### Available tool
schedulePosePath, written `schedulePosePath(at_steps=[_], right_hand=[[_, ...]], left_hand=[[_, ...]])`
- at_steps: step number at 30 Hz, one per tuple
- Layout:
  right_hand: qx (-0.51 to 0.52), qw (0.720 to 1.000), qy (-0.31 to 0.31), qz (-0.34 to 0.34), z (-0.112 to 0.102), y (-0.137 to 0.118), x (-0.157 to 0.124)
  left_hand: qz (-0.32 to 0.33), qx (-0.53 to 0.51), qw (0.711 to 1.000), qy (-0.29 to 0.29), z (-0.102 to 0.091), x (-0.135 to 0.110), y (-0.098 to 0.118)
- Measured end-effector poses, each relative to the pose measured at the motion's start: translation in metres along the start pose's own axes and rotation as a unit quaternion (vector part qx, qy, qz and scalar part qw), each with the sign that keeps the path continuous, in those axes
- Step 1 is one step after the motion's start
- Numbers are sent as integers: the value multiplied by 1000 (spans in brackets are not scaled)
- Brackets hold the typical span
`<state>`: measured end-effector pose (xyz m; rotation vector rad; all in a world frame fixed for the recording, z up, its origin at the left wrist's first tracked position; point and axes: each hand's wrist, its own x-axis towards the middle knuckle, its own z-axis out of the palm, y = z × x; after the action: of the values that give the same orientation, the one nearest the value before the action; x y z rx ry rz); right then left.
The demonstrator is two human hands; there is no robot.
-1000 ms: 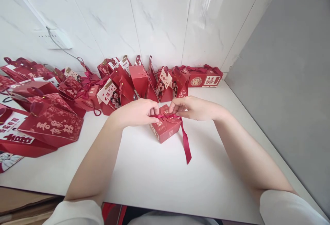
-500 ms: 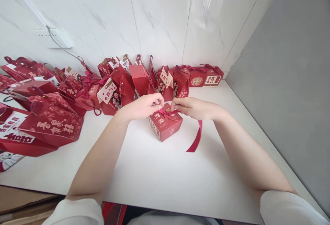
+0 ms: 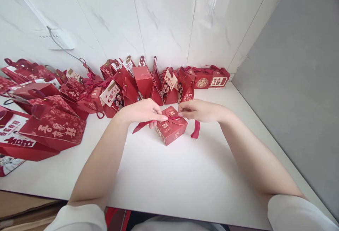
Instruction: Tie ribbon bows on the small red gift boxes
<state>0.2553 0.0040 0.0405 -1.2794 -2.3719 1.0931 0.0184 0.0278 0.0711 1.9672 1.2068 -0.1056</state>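
Observation:
A small red gift box (image 3: 173,131) with pale printed characters stands on the white table between my hands. A dark red ribbon (image 3: 195,130) crosses its top, where it looks knotted near the middle. My left hand (image 3: 148,112) is closed on the ribbon at the box's left side, and one tail sticks out to the left below the fingers. At the upper right of the box, my right hand (image 3: 194,110) pinches the other side of the ribbon, its tail hanging below the hand. The exact grip of the fingertips is partly hidden.
Several red gift boxes and bags (image 3: 58,125) crowd the table's left side and run along the tiled wall (image 3: 164,19). A long red box (image 3: 212,79) stands at the back right. A grey panel (image 3: 288,93) borders the right side. Cardboard (image 3: 23,209) lies below the front left edge.
My left hand has moved slightly left and down, and a ribbon tail now shows beneath it. The right-hand tail hangs shorter and higher. The gift box stays in about the same place.

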Motion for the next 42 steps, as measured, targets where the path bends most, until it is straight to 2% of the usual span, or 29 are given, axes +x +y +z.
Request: schedulePosePath(at_steps=[7,14,20,26,33,38,42], right_hand=[[6,1000,8,9,0,1,-2],[12,1000,2,21,1,3,-1],[23,1000,6,17,0,-1,-2],[19,1000,20,9,0,0,-2],[11,1000,11,-14,-1,1,0],[68,997,-23,-2,-1,4,0],[97,995,-22,-13,-8,3,-7]], left_hand=[[10,-22,999,-23,-6,-7,2],[-25,-35,999,9,-9,-5,-2],[-14,-9,999,29,-11,-2,-3],[-26,13,1000,-8,-12,4,-7],[-6,-21,999,-35,-7,4,-3],[-2,-36,999,-37,-3,8,-3],[0,-47,998,-53,-5,10,-8]])
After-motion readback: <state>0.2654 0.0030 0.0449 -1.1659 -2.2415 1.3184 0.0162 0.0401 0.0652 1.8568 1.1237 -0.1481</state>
